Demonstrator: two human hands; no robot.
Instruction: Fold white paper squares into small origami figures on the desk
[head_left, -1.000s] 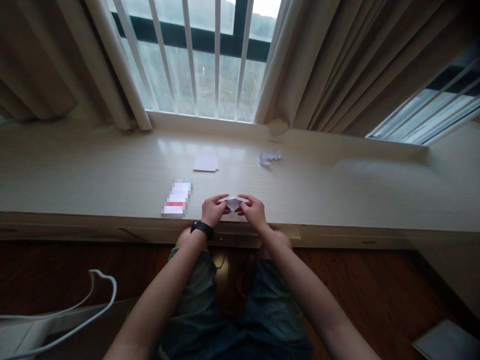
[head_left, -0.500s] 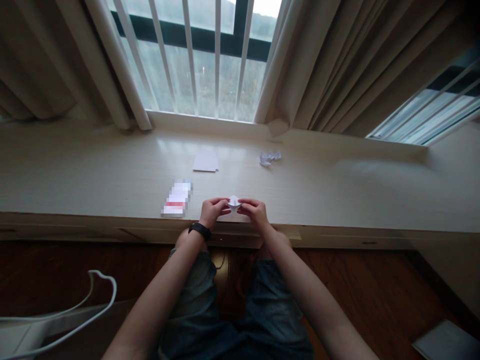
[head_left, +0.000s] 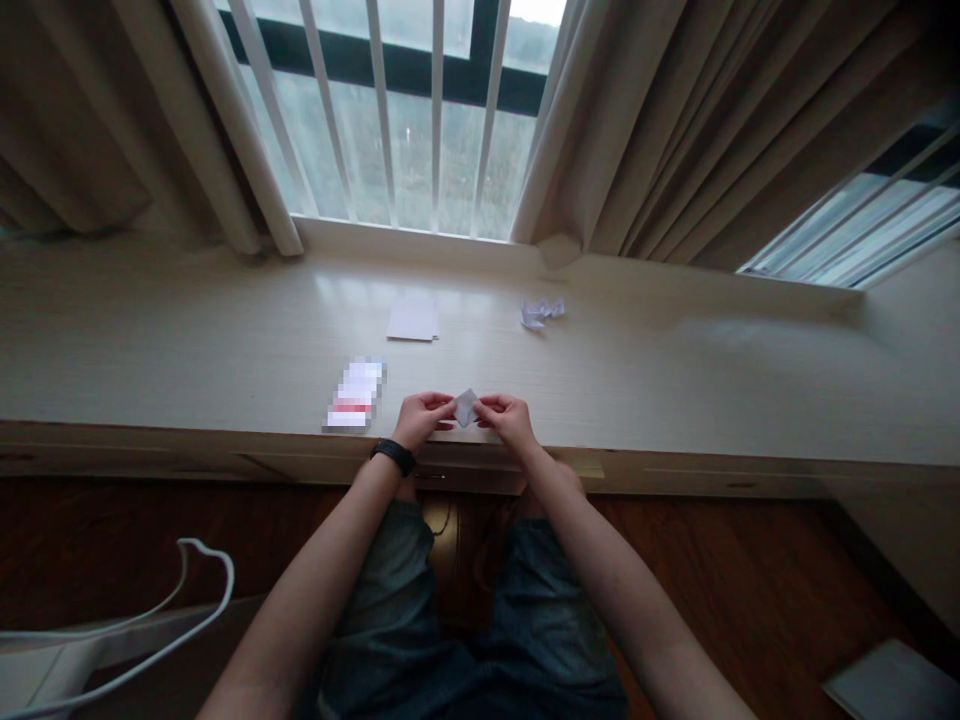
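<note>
Between my two hands is a small folded piece of white paper [head_left: 466, 408], now a flat diamond shape, held over the front edge of the ledge. My left hand [head_left: 423, 420], with a black band on its wrist, pinches the paper's left corner. On the opposite corner my right hand [head_left: 510, 421] closes with thumb and fingers. Farther back lies a stack of white paper sheets [head_left: 412, 321]. Several small folded paper pieces [head_left: 541, 314] sit to the right of that stack. The finer creases of the held paper are too small to make out.
A pixelated flat object with a red band [head_left: 354, 396] lies left of my hands on the pale ledge [head_left: 712, 390]. Beige curtains [head_left: 637, 130] hang at the barred window behind. Down at the left is a white curved frame [head_left: 225, 575]; a pale flat object [head_left: 896, 682] is at lower right.
The paper has gone from a wide, opened-out pointed shape to a flatter, upright diamond. Both hands stay at its sides, with their fingers shifted slightly. The view has tilted a little.
</note>
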